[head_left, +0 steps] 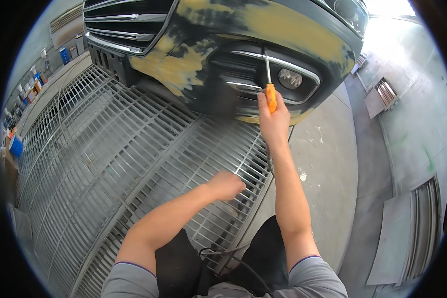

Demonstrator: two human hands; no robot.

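My right hand (274, 121) is wrapped round the orange handle of a screwdriver (270, 97). The metal shaft points away from me, its tip at the chrome trim (295, 66) around the fog light (290, 78). Whether the tip touches the trim or sits behind it I cannot tell. This trim is set in a dark car bumper (283, 27) with sanded yellow-tan patches. Lower and to the left, my left hand (226, 186) is closed in a loose fist above the floor grating, apart from the car. Its fingertips are turned away, so anything inside is hidden.
Metal floor grating (149, 149) spreads under the car's front and to my left, with concrete floor (328, 164) on the right. A dark cable (243, 263) runs between my legs. Cans and boxes (30, 94) line the far left wall. Panels (402, 238) lean at the right wall.
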